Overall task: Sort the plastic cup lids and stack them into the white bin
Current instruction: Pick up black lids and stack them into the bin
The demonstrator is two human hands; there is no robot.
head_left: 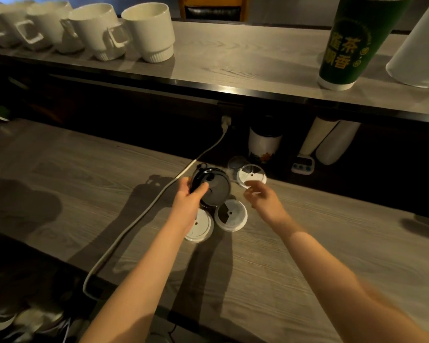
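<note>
Bare forearms reach over the counter (60,194). Left hand (191,195) grips the dark lid (217,191), probably to keep colours apart. Two white lids (230,215), round with centre holes, lie just on its near side. A third lid (252,175) sits right of it, just beyond the right hand (263,199), whose fingers hang slack and empty. No bin shows.

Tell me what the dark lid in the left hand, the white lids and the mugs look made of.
Dark lid: thin moulded plastic, glossy; bright highlights on its rim. White lids: likely plastic too, matte, with moulded vent holes. Mugs: probably glazed ceramic; thick walls, soft sheen.
</note>
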